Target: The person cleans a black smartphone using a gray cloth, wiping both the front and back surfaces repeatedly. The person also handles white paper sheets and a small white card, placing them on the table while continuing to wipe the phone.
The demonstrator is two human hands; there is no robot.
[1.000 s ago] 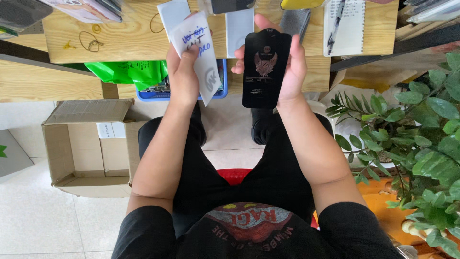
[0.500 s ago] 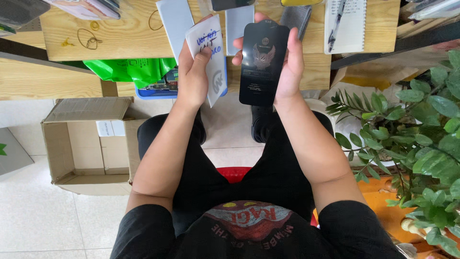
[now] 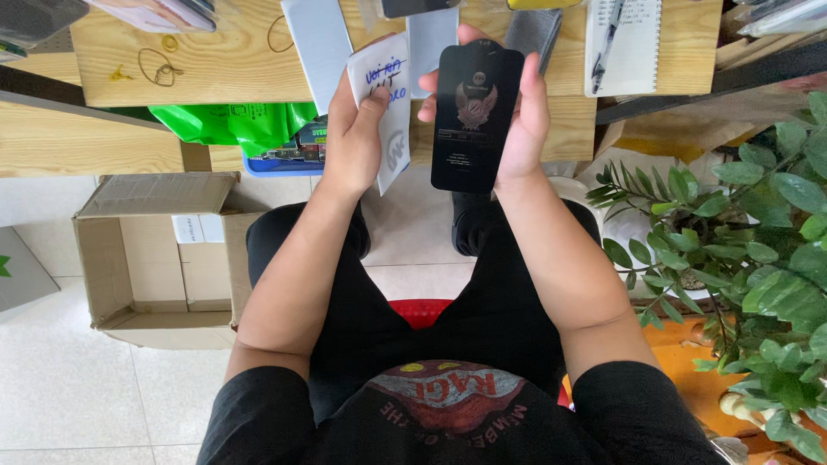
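My left hand (image 3: 355, 138) grips a white paper sleeve (image 3: 389, 103) with handwriting on it, held upright in front of the wooden table (image 3: 215, 60). My right hand (image 3: 517, 120) holds a flat black rectangular packet (image 3: 474, 116) with a pale emblem, thumb on its left edge. The two items nearly touch, side by side above my lap. I sit on a red stool (image 3: 420, 312), wearing black clothes.
An open cardboard box (image 3: 155, 258) stands on the tiled floor at left. A green bag (image 3: 233, 125) hangs under the table. A leafy plant (image 3: 758, 250) fills the right side. A notebook with a pen (image 3: 624, 43), rubber bands (image 3: 155, 65) and grey sleeves (image 3: 319, 39) lie on the table.
Both hands have drawn a little closer together and the white sleeve has tilted toward the black packet. The grips are unchanged.
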